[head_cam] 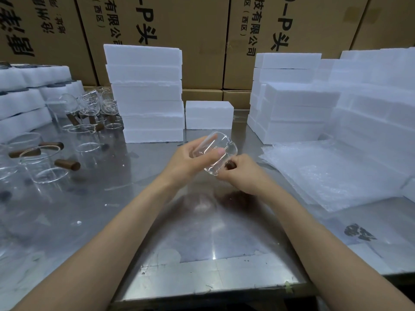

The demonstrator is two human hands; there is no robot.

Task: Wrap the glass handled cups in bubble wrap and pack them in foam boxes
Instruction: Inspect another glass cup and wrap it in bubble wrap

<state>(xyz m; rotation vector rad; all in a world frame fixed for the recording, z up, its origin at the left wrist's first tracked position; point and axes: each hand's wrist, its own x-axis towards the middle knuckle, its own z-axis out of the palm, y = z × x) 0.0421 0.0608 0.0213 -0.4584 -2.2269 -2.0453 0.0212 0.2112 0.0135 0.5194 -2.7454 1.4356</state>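
A clear glass cup (pixel 221 151) is held tilted above the steel table (pixel 134 221), in the middle of the view. My left hand (pixel 190 158) grips its body, thumb across the front. My right hand (pixel 240 173) holds the cup's dark wooden handle at the lower right side. A stack of bubble wrap sheets (pixel 332 173) lies flat to the right. More glass cups with wooden handles (pixel 51 162) stand at the left, and others (pixel 94 108) further back. A single small foam box (pixel 209 114) sits behind the held cup.
A tall stack of white foam boxes (pixel 146 95) stands at centre left, and more stacks (pixel 292 97) rise at the right. Foam trays (pixel 24 104) are piled at the far left. Brown cartons (pixel 202 30) wall off the back. The table's front edge (pixel 213 295) is near me.
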